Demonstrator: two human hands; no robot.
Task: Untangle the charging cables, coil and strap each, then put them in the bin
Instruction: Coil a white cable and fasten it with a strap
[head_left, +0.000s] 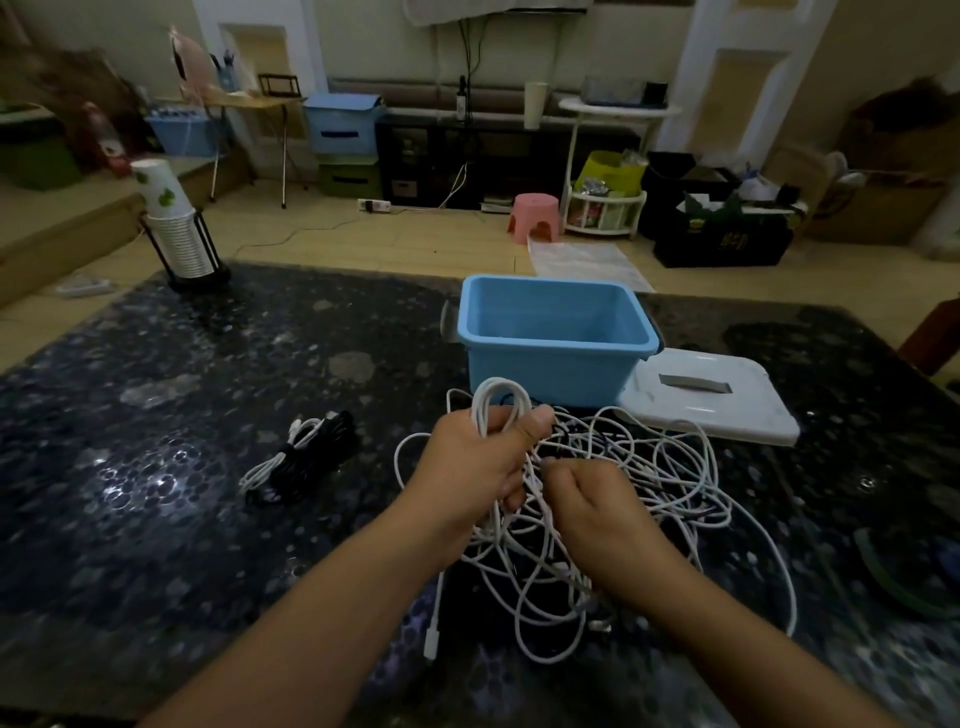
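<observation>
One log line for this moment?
left hand grips white coil | right hand picks at tangle | bin empty

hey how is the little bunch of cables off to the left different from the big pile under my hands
The small bundle is gathered into a compact bunch, while the big pile sprawls in loose, tangled loops. The small bundle lies untouched on the table; the big pile is being worked, with the left hand gripping a white coil and the right hand pinching a strand. Both mix white and black cables, and neither is in the blue bin.
</observation>
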